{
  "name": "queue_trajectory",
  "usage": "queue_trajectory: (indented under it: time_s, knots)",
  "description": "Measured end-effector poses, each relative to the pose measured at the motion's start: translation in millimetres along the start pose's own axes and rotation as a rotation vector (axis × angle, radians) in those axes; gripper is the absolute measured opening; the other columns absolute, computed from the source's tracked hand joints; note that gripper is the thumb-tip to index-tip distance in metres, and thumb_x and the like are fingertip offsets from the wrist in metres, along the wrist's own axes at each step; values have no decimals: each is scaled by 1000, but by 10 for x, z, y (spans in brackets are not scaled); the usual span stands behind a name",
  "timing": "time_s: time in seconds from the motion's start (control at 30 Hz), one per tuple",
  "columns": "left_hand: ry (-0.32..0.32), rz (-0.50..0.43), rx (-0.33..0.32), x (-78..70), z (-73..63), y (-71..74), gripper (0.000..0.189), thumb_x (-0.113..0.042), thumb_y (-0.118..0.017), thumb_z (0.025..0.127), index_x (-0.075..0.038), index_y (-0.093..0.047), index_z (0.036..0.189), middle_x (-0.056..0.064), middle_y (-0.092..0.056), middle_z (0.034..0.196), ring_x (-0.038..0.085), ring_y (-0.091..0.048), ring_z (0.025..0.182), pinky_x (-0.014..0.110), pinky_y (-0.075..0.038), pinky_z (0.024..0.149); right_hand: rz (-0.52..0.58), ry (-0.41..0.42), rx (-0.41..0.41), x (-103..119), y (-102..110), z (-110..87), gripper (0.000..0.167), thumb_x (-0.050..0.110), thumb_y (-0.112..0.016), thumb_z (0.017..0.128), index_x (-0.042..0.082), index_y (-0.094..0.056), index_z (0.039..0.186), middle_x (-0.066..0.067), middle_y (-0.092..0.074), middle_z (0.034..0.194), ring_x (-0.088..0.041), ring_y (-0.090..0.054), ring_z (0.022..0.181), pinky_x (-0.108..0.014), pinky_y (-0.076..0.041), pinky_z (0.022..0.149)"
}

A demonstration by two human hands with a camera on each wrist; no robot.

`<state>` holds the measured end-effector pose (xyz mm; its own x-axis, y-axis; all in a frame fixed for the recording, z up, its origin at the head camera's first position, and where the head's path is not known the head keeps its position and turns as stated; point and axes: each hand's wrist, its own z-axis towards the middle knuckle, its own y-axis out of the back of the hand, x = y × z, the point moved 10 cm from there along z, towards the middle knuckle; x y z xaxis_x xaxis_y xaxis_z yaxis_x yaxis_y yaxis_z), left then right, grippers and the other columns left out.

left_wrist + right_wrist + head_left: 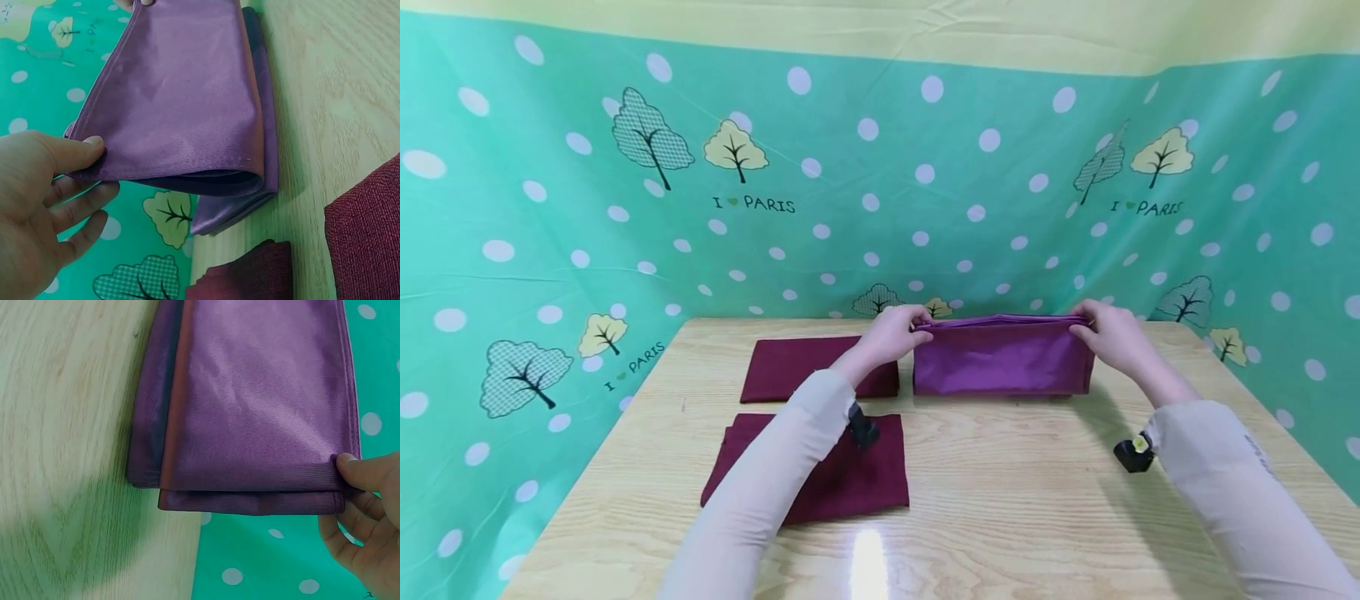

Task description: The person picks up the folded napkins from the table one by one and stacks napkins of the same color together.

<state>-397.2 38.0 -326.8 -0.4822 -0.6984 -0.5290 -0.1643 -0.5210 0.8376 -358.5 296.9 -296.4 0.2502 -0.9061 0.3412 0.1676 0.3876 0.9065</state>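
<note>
A folded purple cloth (1000,360) is held up by its top edge near the back of the table, its lower part hanging close to the tabletop. My left hand (891,333) pinches the top left corner between thumb and fingers. At the top right corner my right hand (1112,333) does the same. In the left wrist view, the left thumb lies over the hemmed edge of the purple cloth (175,94), and more folded purple layers rest behind it on the table. The right wrist view has the right thumb pressing on a corner of the cloth (262,412).
Left of the purple cloth lies a folded maroon cloth (797,362), partly behind the left hand. Nearer me is a second folded maroon cloth (857,475), crossed by the left forearm. A green dotted curtain (865,167) hangs behind the wooden table (1000,500).
</note>
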Motion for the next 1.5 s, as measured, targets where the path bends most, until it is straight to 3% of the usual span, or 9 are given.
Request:
queue_trajectory:
  time_s: [0.6, 0.83, 1.0, 1.2, 1.5]
  knots:
    - [56, -6, -87, 241, 152, -57, 20, -24, -60, 88, -16, -63, 106, -1, -64, 102, 13, -57, 87, 29, -47, 75, -10, 42, 8, 24, -200, 99, 18, 3, -55, 87, -9, -57, 101, -28, -59, 98, -42, -56, 90, -50, -45, 75]
    - [73, -3, -76, 276, 203, -139, 21, -24, -60, 88, -16, -63, 106, 0, -63, 100, 14, -57, 86, 28, -47, 73, -17, 18, 23, -54, -266, 146, 18, 3, -54, 88, -8, -57, 102, -28, -59, 100, -42, -56, 93, -49, -45, 76]
    - [90, 0, -133, 336, 290, -174, 22, -27, -61, 87, -17, -65, 106, -1, -64, 100, 12, -58, 83, 28, -47, 71, -72, -13, -2, -160, -312, 205, 18, 7, -55, 88, -5, -59, 101, -26, -60, 99, -41, -56, 91, -50, -44, 75]
    - [123, -68, -187, 373, 366, -231, 21, -28, -62, 86, -17, -66, 104, -2, -66, 98, 12, -59, 82, 26, -46, 69, -139, -69, -36, -290, -375, 254, 21, 12, -55, 89, -1, -59, 103, -25, -61, 99, -41, -57, 87, -51, -43, 71]
    - [202, -117, -218, 494, 344, -268, 22, -27, -63, 86, -18, -67, 106, -2, -66, 106, 14, -61, 91, 29, -48, 76, -157, -95, -24, -315, -456, 307, 22, 15, -54, 90, 1, -61, 105, -25, -61, 102, -42, -57, 90, -53, -42, 73]
